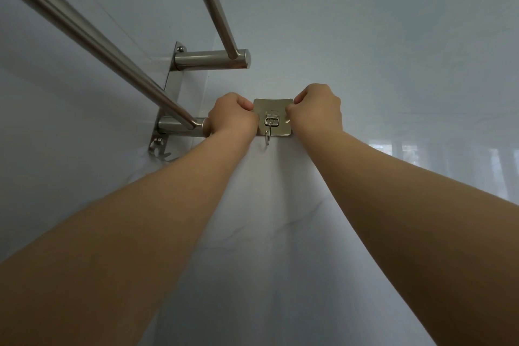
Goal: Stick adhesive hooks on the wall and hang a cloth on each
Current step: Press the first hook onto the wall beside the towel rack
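Note:
A square, shiny adhesive hook plate (pixel 273 116) sits on the pale wall, and its small metal hook (pixel 268 137) hangs down from the middle. A white cloth (pixel 269 219) hangs below it between my forearms. The cloth's top edge runs straight along the plate's lower edge, and the hook tip lies over that edge. My left hand (pixel 231 115) is curled at the plate's left side and my right hand (pixel 317 111) at its right side. Both grip the cloth's top edge, with fingertips touching the plate. How the cloth sits on the hook is hidden.
A steel towel rack (pixel 179 87) is screwed to the wall just left of my left hand. Its two long bars (pixel 92 36) run up and toward me, overhead to the left. A small rack hook (pixel 161 153) sits at its foot. The glossy wall (pixel 393 50) spreads to the right.

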The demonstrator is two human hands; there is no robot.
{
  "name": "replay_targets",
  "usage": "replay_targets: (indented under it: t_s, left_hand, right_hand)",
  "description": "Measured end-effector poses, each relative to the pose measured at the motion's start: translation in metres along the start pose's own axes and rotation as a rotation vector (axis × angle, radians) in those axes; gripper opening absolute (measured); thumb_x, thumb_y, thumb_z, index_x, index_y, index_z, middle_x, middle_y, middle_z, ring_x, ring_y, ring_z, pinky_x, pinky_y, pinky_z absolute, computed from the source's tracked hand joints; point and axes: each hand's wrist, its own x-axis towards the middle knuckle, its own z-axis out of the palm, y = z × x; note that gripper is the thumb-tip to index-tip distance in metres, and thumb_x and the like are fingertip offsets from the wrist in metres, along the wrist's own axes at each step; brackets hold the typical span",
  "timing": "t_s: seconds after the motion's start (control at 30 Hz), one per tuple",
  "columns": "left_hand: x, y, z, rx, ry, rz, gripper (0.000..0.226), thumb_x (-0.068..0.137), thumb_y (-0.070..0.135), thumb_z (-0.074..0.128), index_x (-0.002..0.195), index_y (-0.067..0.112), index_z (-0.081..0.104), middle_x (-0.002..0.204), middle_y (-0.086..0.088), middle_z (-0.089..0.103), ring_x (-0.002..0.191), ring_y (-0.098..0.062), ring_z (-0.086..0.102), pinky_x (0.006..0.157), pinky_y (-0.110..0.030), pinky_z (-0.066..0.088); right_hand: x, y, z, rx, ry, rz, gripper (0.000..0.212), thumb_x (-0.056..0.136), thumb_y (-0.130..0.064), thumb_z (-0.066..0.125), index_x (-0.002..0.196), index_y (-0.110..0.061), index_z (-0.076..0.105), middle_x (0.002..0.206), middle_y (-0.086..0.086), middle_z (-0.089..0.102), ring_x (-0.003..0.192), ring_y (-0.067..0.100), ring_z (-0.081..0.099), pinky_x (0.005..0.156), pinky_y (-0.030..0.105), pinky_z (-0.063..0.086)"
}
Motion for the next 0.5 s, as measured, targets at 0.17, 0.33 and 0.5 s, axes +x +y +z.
replay_targets:
  t_s: [0.17,0.33,0.5]
  left_hand:
    - [-0.0035,0.0021,0.0001,0.030,-0.006,0.061,0.028,0.080,0.007,0.064,0.063,0.025,0.050,0.103,-0.002,0.065,0.101,-0.021,0.061,0.088,-0.030,0.051]
    - [-0.0052,0.0034,0.0002,0.066,0.002,0.088,0.029,0.082,0.006,0.062,0.064,0.026,0.050,0.106,-0.001,0.064,0.099,-0.020,0.061,0.085,-0.029,0.051]
    - [-0.0063,0.0061,-0.0017,0.119,-0.028,0.112,0.028,0.084,0.005,0.058,0.066,0.026,0.052,0.108,-0.002,0.064,0.101,-0.019,0.060,0.085,-0.029,0.050]
  right_hand:
    - [-0.0014,-0.0013,0.0006,-0.069,0.004,-0.007,0.023,0.088,-0.007,0.047,0.108,-0.010,0.058,0.108,0.008,0.059,0.082,0.026,0.050,0.070,0.030,0.039]
    - [-0.0017,-0.0013,-0.0001,-0.123,0.006,-0.031,0.023,0.087,-0.007,0.047,0.108,-0.010,0.057,0.105,0.007,0.057,0.081,0.026,0.048,0.069,0.029,0.036]
    - [-0.0019,-0.0001,0.0008,-0.166,0.011,-0.048,0.022,0.086,-0.008,0.048,0.106,-0.011,0.057,0.110,0.008,0.058,0.081,0.026,0.048,0.069,0.029,0.036]
